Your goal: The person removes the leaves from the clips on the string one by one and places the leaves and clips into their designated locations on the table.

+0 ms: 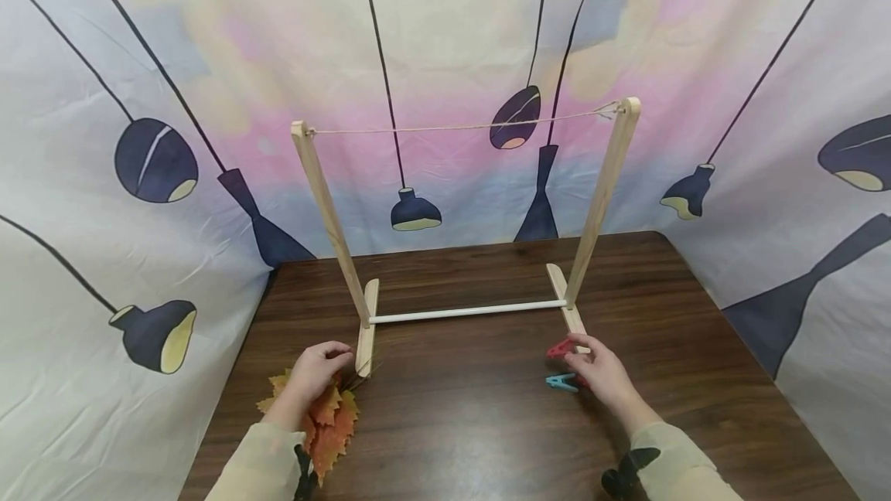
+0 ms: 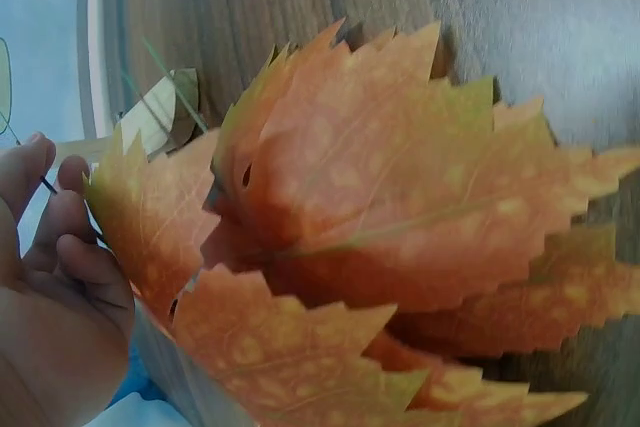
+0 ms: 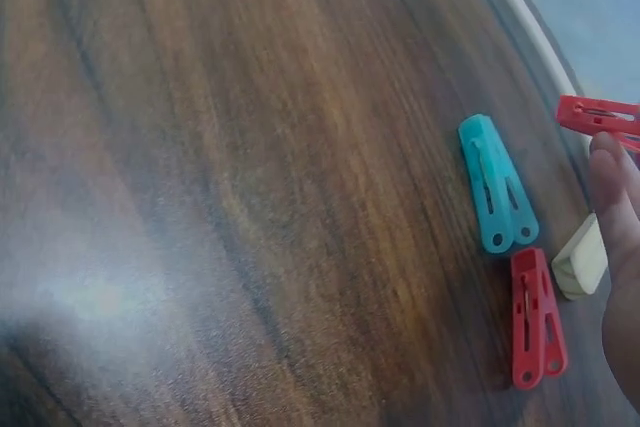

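My left hand [image 1: 320, 366] pinches a thin dark stem between thumb and forefinger, beside a bunch of orange-yellow autumn leaves [image 2: 400, 177] with jagged edges. In the head view the leaves [image 1: 332, 431] lie under and beside the left wrist. With thumb and fingertips my right hand [image 1: 602, 369] holds a red clothespin [image 1: 560, 348] near the right foot of a wooden frame. A blue clothespin [image 3: 490, 187] and another red clothespin [image 3: 535, 322] lie on the table by that hand; in the head view the hand mostly covers the second red one.
The frame has two wooden posts [image 1: 604, 199], a white bottom rod [image 1: 466, 311] and a string [image 1: 445, 128] tied between the post tops. It stands on a dark wooden table [image 1: 459, 393]. A lamp-printed cloth [image 1: 445, 37] hangs behind and at both sides.
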The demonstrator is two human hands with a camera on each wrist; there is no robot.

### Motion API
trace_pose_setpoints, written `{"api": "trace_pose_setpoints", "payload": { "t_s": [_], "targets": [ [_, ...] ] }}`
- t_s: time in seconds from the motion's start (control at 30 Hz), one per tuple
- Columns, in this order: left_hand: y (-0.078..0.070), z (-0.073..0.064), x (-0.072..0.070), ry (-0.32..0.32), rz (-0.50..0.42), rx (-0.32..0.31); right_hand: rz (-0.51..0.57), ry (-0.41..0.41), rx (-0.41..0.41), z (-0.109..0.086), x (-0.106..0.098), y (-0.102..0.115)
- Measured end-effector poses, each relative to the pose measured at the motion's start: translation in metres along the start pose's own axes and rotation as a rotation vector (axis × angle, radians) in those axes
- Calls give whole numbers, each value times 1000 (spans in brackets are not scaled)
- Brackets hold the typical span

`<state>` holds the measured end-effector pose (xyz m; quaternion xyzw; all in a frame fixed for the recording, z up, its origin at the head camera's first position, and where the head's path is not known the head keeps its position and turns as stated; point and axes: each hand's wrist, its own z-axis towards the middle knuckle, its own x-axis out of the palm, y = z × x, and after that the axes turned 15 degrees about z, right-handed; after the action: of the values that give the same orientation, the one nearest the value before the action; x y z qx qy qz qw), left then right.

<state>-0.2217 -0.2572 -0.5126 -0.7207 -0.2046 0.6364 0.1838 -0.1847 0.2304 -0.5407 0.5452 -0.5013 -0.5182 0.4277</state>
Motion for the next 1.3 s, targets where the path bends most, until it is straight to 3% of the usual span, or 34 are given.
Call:
{"api": "trace_pose_setpoints", "payload": {
  "t_s": [0.23, 0.53, 1.1, 1.3],
  "targets": [
    [-3, 1, 8, -30, 7, -3, -156, -33, -31, 0, -1, -7],
    [-3, 5, 14, -49, 57, 27, -260, -25, -42, -1, -6, -20],
    [-1, 1, 20, -30, 168, 51, -296, 8, -47, -1, -5, -25],
    [-1, 2, 19, -40, 163, 48, -406, -9, -13, -1, -5, -25]
  ]
}}
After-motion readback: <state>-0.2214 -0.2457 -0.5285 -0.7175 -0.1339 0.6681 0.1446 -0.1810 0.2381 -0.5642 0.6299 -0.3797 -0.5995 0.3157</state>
